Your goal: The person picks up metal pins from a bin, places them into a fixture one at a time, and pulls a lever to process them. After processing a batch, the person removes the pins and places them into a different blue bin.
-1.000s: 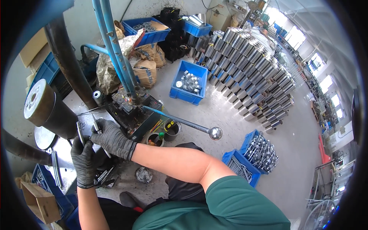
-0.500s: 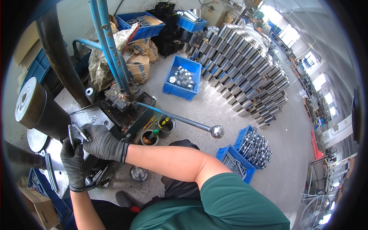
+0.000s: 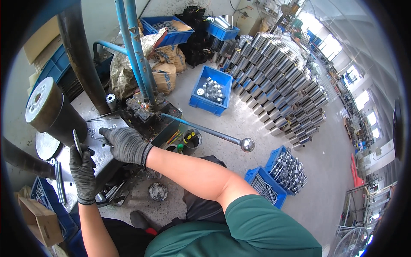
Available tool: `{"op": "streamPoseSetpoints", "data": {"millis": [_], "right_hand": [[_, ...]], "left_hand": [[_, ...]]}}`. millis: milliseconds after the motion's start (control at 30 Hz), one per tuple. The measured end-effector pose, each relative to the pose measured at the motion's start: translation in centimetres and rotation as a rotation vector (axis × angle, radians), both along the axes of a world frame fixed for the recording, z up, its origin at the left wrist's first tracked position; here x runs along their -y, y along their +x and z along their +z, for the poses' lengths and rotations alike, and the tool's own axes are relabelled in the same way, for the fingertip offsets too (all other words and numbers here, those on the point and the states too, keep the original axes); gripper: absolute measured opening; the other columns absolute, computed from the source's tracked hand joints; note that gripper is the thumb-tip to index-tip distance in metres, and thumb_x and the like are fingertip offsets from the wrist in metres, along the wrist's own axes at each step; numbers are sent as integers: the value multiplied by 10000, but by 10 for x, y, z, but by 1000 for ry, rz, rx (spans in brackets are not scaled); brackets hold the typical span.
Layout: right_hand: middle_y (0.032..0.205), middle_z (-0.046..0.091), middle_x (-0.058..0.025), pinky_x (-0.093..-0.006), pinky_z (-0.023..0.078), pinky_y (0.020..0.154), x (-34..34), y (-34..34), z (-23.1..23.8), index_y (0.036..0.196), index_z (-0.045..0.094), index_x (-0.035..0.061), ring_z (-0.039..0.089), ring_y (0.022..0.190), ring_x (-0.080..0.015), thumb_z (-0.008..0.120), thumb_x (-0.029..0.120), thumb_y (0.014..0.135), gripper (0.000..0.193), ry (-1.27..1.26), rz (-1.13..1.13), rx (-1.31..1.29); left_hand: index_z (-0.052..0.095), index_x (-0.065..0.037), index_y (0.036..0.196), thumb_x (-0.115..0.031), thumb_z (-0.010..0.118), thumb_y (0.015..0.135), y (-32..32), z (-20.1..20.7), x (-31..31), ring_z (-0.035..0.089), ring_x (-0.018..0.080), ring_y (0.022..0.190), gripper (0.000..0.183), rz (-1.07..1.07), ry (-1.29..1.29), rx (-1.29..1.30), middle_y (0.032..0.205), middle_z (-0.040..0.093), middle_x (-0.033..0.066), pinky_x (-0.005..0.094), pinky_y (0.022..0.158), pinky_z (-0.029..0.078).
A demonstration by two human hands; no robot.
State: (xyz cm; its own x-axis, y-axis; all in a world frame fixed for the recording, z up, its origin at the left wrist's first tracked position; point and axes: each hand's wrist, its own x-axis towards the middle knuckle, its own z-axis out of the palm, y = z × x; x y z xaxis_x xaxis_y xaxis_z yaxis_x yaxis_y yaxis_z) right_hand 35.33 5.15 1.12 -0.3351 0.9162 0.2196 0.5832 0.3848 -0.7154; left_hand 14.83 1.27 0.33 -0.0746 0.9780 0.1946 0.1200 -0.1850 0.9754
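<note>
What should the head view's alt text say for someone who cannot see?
A gloved left hand holds a slim metal rod; the gloved right hand is over a metal tabletop. Beyond, a blue bin of metal parts and stacked shiny cylinders stand on the floor.

1. The flat metal press table (image 3: 97, 150) carries slim metal rods (image 3: 60, 184) side by side along its left edge, a round metal disc (image 3: 46, 147) lying flat, and a short hollow cylinder (image 3: 111, 101) upright near its far side.
2. The speckled grey floor (image 3: 317, 175) bears a tall stack of shiny metal cylinders (image 3: 274, 77) and a blue crate (image 3: 205, 107) just beside it.
3. Nearer on that floor, two blue crates (image 3: 281, 200) stand together.
4. Close to the table, a dark bucket (image 3: 198, 144) and a round tin (image 3: 158, 191) also rest on the floor.
</note>
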Motion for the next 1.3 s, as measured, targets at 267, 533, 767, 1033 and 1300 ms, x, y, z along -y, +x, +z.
{"op": "streamPoseSetpoints", "data": {"millis": [267, 533, 767, 1033, 1300], "right_hand": [[994, 727, -200, -512, 555, 843, -27, 1, -32, 1211, 687, 85, 694, 955, -400, 628, 82, 786, 429, 85, -111, 125], [944, 717, -229, -526, 559, 823, -32, -5, -29, 1039, 691, 53, 695, 941, -428, 609, 47, 804, 248, 79, -171, 148], [1062, 711, -231, -492, 546, 910, -35, 2, -23, 1125, 689, 44, 685, 1026, -407, 651, 87, 772, 358, 44, -236, 157], [1074, 715, -223, -485, 534, 940, -38, 5, -26, 1160, 671, 48, 681, 1053, -397, 635, 132, 798, 374, 9, -258, 191], [1067, 718, -221, -480, 537, 926, -39, 8, -26, 1107, 677, 48, 685, 1040, -395, 642, 145, 794, 330, 9, -242, 218]], "left_hand": [[599, -79, 1154, -115, 641, 980, 3, 14, 3, 403, 16, 502, 182, 33, -63, 264, 807, 626, 7, 183, 433, 292], [599, -61, 1149, -150, 654, 976, -3, 20, 13, 418, 18, 516, 203, -8, -57, 298, 819, 632, 14, 183, 448, 304], [599, -45, 1155, -163, 653, 976, -5, 24, 16, 432, 17, 526, 221, 16, -61, 345, 817, 629, 14, 178, 450, 318], [601, -42, 1160, -164, 644, 977, -4, 23, 16, 426, 22, 502, 224, -14, -68, 354, 814, 627, 25, 181, 429, 304], [603, -42, 1157, -167, 639, 978, -2, 19, 16, 427, 28, 498, 221, -41, -80, 354, 814, 633, 34, 187, 426, 308]]}}
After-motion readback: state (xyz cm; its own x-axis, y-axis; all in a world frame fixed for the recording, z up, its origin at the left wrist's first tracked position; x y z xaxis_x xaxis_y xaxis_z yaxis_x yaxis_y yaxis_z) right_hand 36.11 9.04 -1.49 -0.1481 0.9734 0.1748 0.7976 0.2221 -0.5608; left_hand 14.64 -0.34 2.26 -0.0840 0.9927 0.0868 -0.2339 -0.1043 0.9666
